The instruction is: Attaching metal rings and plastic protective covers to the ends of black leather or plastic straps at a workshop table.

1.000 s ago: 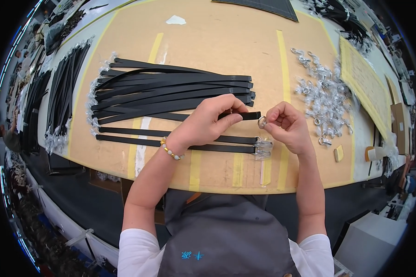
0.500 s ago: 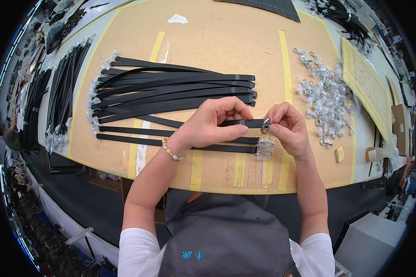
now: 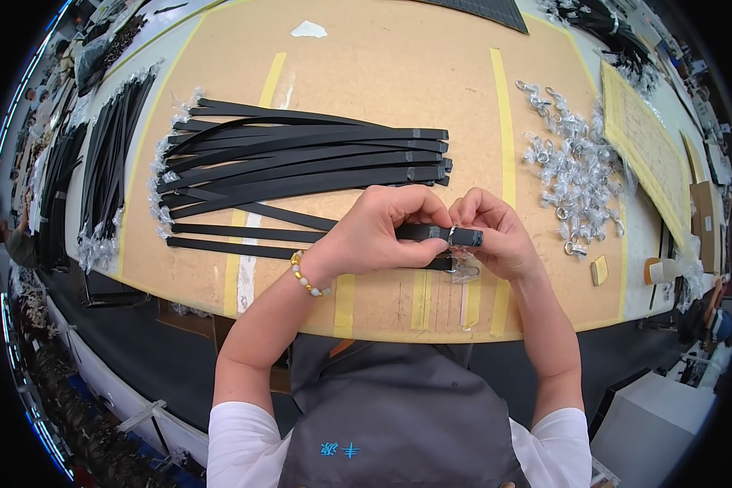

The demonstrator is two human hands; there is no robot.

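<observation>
My left hand (image 3: pixel 376 231) pinches a flat black strap (image 3: pixel 421 233) close to its right end, thumb below and fingers above. A shiny metal ring (image 3: pixel 453 233) sits around this strap, and the strap's tip (image 3: pixel 468 237) sticks out past it. My right hand (image 3: pixel 504 237) is closed around the ring and tip; its exact grip is partly hidden. Just below lies another black strap (image 3: pixel 228 246), with a plastic-wrapped metal clasp (image 3: pixel 465 269) at its right end. Beyond my hands several black straps (image 3: pixel 301 154) lie side by side, their left ends in clear plastic.
A heap of plastic-wrapped metal clasps (image 3: pixel 577 175) lies to the right, with a small yellow block (image 3: pixel 599 271) below it. A yellow-edged panel (image 3: pixel 647 146) rests farther right. More black straps (image 3: pixel 115 154) lie at the left. Yellow tape strips (image 3: pixel 500 122) mark the tan tabletop.
The ring has slid left along the strap, so the tip now shows beyond it. Both hands have drawn closer together and slightly lower.
</observation>
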